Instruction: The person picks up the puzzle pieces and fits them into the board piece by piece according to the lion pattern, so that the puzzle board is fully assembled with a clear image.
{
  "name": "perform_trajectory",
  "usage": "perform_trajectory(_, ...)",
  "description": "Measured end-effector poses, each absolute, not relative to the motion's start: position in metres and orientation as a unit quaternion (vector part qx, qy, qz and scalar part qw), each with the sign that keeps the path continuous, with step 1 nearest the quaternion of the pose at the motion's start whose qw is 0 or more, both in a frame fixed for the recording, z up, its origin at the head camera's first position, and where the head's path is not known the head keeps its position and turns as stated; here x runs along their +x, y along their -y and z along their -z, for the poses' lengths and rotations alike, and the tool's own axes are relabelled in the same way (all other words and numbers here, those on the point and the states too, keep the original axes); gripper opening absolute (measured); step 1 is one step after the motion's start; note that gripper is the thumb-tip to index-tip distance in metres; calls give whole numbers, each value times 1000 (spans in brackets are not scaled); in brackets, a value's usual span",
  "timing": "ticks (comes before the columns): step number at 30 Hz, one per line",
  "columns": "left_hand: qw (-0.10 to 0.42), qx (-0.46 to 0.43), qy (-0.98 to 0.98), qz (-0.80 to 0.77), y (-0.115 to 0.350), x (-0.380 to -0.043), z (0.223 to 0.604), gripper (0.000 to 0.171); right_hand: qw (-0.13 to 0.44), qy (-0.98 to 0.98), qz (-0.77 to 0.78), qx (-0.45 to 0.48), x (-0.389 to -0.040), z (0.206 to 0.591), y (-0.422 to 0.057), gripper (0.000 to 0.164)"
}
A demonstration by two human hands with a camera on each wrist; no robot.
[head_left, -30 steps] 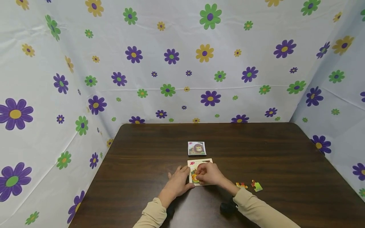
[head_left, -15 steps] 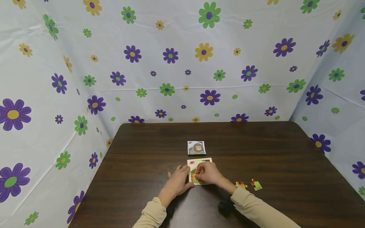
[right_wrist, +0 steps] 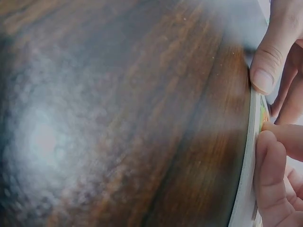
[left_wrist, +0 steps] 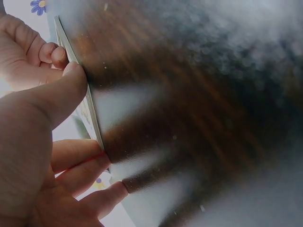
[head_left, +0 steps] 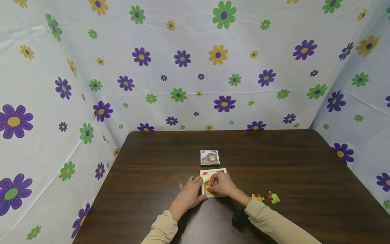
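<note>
A small square jigsaw puzzle board (head_left: 213, 170) with a pale wooden rim lies on the dark table. My left hand (head_left: 189, 194) rests along its left side, fingers extended at the edge and the thumb (left_wrist: 75, 75) against the near edge. Over the board's right part, my right hand (head_left: 223, 185) has curled fingers, pinching an orange and yellow puzzle piece (head_left: 207, 187) low on the left of the picture. That hand covers much of the board. In the right wrist view, its fingertips (right_wrist: 267, 137) are right at the board's colourful surface.
A printed picture card (head_left: 210, 157) of a lion lies just beyond the board. To the right are two loose puzzle pieces, one orange (head_left: 257, 197) and one mostly green (head_left: 274, 197). A flowered white cloth (head_left: 195, 67) hangs behind and beside the table (head_left: 152, 149).
The right forearm has shifted slightly left, and the right fingers have moved a little at the same spot on the board. The left hand keeps its place.
</note>
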State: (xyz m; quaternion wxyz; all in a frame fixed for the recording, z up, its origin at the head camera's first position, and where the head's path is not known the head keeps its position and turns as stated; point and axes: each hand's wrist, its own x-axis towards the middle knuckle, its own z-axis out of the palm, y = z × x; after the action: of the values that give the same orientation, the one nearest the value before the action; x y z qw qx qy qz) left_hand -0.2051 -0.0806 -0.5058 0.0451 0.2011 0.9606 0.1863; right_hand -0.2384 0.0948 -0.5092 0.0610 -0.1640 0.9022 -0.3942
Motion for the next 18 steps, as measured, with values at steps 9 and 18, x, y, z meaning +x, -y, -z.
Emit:
perform_trajectory(9, 50, 201, -960, -188, 81, -204, 505, 59, 22, -878, 397, -266, -238, 517, -104, 17)
perform_trajectory(18, 52, 203, -959, -190, 81, -205, 505, 60, -78, -867, 263, -416, -240, 519, -111, 10)
